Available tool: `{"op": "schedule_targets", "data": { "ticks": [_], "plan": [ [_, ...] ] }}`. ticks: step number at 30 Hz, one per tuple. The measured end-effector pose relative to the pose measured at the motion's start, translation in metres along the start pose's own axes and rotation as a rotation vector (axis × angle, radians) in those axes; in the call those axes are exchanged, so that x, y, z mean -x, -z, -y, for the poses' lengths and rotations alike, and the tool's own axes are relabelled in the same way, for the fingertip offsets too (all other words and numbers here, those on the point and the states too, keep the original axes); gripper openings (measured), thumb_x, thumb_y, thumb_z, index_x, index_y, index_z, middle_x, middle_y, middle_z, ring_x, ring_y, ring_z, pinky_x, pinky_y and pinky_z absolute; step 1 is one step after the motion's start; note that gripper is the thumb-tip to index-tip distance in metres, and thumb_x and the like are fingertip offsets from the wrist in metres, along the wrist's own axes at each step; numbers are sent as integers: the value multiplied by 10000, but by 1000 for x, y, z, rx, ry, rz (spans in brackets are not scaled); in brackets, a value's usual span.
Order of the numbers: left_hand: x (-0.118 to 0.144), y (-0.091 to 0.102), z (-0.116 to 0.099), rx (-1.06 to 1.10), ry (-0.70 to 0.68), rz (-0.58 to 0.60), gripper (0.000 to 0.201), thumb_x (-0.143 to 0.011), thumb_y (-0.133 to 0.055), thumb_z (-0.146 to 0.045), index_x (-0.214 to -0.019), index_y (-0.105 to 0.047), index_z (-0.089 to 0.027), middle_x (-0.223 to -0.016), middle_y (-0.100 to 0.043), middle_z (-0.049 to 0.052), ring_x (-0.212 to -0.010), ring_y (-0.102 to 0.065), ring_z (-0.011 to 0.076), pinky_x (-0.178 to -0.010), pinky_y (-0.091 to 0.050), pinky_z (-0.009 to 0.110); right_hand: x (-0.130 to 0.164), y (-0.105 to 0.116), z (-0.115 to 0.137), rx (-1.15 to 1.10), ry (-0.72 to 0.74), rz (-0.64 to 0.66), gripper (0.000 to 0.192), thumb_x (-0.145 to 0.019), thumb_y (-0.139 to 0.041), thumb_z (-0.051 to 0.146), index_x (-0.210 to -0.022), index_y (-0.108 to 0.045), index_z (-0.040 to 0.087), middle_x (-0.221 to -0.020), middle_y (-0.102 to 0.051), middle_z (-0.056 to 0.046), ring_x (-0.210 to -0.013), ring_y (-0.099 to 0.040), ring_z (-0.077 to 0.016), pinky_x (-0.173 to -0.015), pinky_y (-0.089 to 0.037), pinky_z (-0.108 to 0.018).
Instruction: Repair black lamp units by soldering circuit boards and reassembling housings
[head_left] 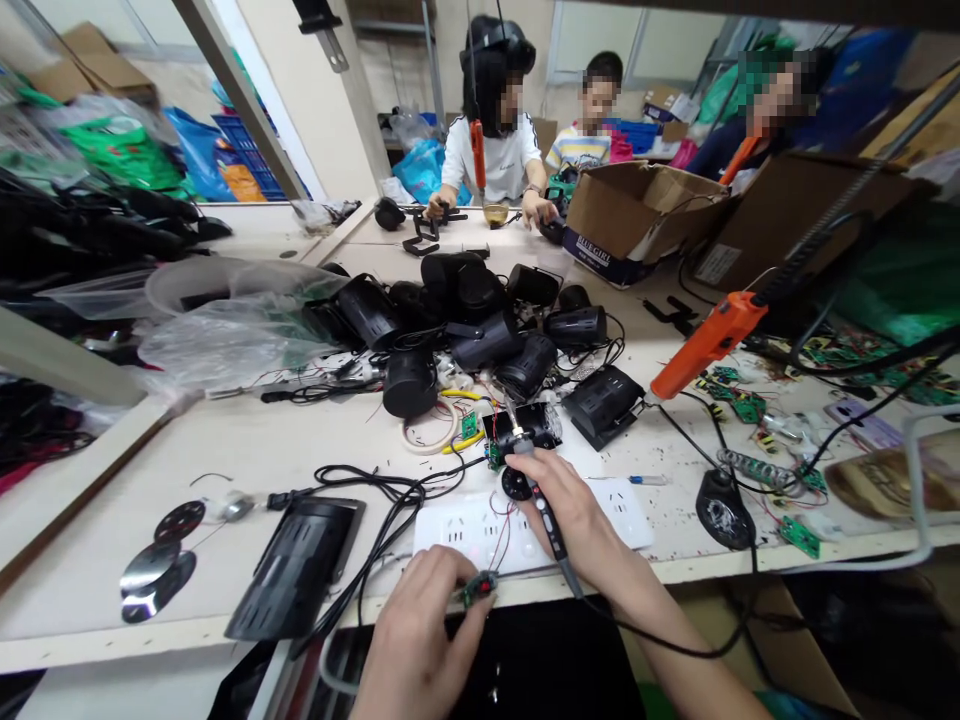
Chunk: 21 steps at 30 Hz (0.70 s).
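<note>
Beyond a long white desk in a cluttered workroom, three co-workers sit between twelve and two o'clock. Close to six o'clock, the left hand pinches a small circuit board between thumb and fingers. At five o'clock, the right hand is closed round a soldering iron, its tip aimed towards twelve; whether the tip touches anything, I cannot tell. Thin red wires rise from the board, so the wiring looks part done; the board is outside any housing, so fitting it appears left.

Counting from the left: three discs at eight o'clock; one black housing between seven and eight; at twelve, a heap of black housings, at least eight but too tangled for a total; one white power strip at six; two cartons around two; one orange power driver hanging at three; loose green boards between three and four, several, too blurred to number.
</note>
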<state>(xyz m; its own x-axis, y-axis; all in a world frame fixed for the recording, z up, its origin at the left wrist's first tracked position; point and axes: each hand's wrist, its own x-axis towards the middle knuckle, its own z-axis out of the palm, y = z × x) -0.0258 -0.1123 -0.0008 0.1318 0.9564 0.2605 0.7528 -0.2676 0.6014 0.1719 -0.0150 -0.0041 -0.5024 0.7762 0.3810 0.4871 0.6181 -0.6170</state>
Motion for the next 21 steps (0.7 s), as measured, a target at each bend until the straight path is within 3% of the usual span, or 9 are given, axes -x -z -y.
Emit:
{"op": "schedule_targets", "data": {
  "ticks": [6, 14, 17, 21],
  "plan": [
    [-25, 10, -4, 159, 161, 25, 85, -803, -653, -259, -882, -640, -231, -682, -680, -22, -587, -641, 148, -571, -533, 235, 8, 13, -12, 68, 4, -133, 483, -919, -484, 119, -1385, -451, 244, -1225, -562, -119, -1149, -562, -251, -961, -507, -411],
    [-64, -25, -18, 186, 78, 130, 117, -861, -573, -239, -909, -676, -213, -757, -713, 22, -646, -660, 156, -607, -533, 251, 36, 36, -45, 392, -27, -195, 482, -953, -447, 110, -1407, -450, 269, -1252, -548, -129, -1194, -518, -295, -955, -474, -486],
    [-66, -33, -17, 158, 84, 144, 124, -871, -567, -251, -923, -671, -209, -772, -708, 28, -651, -649, 159, -610, -526, 260, 50, 34, -40, 387, -37, -287, 476, -950, -481, 128, -1405, -447, 265, -1225, -556, -131, -1139, -551, -291, -928, -492, -484],
    [-66, -32, -16, 162, 71, 155, 122, -878, -563, -255, -918, -669, -210, -760, -691, 22, -649, -636, 153, -612, -514, 253, 60, 20, -15, 231, -53, -421, 504, -917, -519, 65, -1384, -456, 245, -1139, -574, -123, -1055, -605, -248, -860, -547, -385]
  ]
}}
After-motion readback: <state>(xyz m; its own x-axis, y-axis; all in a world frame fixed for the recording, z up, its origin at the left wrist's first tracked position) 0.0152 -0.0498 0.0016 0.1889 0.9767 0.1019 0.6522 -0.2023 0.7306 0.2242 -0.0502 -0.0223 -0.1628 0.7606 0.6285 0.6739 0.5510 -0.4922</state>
